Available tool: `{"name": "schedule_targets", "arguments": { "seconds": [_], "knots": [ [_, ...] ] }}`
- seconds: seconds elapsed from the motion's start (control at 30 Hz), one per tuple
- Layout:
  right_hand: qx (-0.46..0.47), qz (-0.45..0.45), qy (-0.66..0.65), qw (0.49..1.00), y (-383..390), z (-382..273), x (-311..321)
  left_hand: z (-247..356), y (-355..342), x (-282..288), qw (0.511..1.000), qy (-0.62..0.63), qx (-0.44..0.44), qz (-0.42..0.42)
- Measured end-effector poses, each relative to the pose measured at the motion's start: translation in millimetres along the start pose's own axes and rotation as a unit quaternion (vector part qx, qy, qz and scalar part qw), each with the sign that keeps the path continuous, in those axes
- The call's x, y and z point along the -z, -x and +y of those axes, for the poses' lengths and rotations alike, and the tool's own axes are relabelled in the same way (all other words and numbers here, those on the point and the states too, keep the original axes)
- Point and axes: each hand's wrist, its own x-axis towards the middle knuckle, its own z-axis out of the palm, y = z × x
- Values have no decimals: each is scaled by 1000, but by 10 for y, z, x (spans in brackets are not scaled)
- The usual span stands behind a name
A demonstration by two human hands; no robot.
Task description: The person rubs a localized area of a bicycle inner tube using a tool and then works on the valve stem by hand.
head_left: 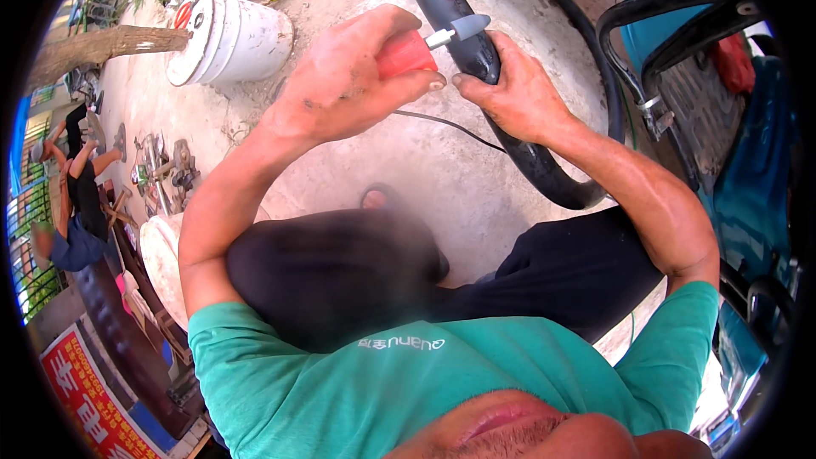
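Hands press red-handled tool [425, 47] against smooth black rubber tube [459, 25].

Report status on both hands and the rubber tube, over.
Left hand shut on red-handled tool, grey tip on black rubber tube. Right hand shut on tube, holding it up. White bucket off to the left, nothing in the way.

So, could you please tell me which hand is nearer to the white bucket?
Left. The left hand, gripping a red-handled tool, is beside the white bucket; the right hand holds the black rubber tube farther off.
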Motion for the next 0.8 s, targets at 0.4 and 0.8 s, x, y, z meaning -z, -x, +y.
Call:
{"name": "schedule_targets", "arguments": {
  "seconds": [0.4,0.8],
  "knots": [
    [10,-12,-59,998,-78,94,62,-138,88,35,999,31,1,29],
    [28,-12,-94,995,-65,59,80,-101,116,-30,998,1,-61,10]
  ]
}}
